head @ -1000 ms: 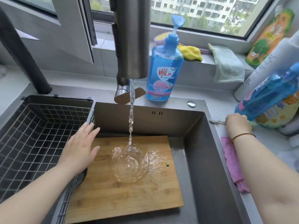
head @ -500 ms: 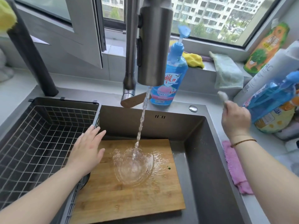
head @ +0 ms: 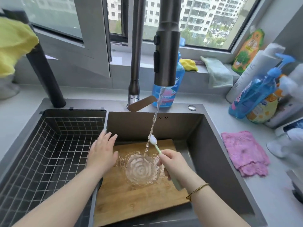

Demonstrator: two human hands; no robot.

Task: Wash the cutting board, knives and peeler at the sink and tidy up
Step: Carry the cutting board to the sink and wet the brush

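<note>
A wooden cutting board [head: 131, 199] lies flat in the sink [head: 205, 136], with tap water spreading in rings on its middle. My right hand [head: 173, 163] is shut on a pale green brush [head: 158, 149], whose white bristle head sits in the water stream just above the board. My left hand [head: 102, 153] hovers flat with fingers apart over the board's far left corner, beside the wire basket. No knives or peeler are visible.
The faucet [head: 166, 54] runs overhead. A wire drain basket [head: 49, 153] fills the sink's left part. A blue soap bottle [head: 165, 94] stands behind the sink. A pink cloth [head: 244, 153] lies on the right counter among several bottles [head: 255, 95].
My right hand lifted the brush from the right counter and carried it left into the water stream over the board. My left hand stayed near the board's left corner.
</note>
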